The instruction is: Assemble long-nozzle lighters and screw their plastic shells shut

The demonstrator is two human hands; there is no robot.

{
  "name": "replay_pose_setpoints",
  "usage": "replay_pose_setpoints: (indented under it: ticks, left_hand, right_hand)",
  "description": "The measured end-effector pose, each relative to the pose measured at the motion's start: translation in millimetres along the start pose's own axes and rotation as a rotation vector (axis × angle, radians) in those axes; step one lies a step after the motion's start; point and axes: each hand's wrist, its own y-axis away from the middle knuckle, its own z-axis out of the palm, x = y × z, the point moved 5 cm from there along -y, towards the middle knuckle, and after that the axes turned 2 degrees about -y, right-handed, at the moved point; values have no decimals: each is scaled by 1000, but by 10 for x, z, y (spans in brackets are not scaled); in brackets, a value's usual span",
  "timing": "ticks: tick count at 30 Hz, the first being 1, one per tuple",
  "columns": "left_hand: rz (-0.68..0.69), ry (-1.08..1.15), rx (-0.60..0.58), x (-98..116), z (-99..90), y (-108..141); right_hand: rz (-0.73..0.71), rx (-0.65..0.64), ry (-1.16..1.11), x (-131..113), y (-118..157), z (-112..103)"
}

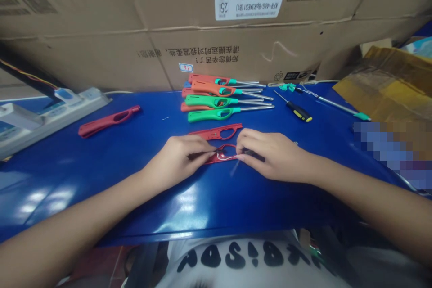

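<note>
A red lighter shell half (228, 157) lies on the table in front of me, with a thin white wire (221, 157) running inside it. My left hand (185, 155) pinches the handle end of this shell, near a small dark part. At its other end, the fingertips of my right hand (266, 153) are closed on the wire. Whatever else sits between those fingers is hidden, and a blurred thin piece shows just below them. Just behind, a second red shell half (216, 133) with a trigger opening rests on the table.
Assembled gas lighters (216, 114), several in green, orange and red, are piled at the back. To their right lie a screwdriver (299, 111) and a metal lighter tube (340, 107). A red lighter handle (110, 121) is near the power strip (67, 114). A cardboard box (111, 58) stands behind.
</note>
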Motion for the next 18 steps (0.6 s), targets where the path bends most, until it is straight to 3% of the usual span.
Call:
replay_pose_setpoints:
  ticks: [7, 18]
  left_hand:
    - [42, -186, -59, 122, 49, 35]
    - [3, -498, -301, 285, 72, 179]
  right_hand:
    - [-53, -17, 127, -15, 11, 58]
    - [-73, -5, 161, -30, 1, 51]
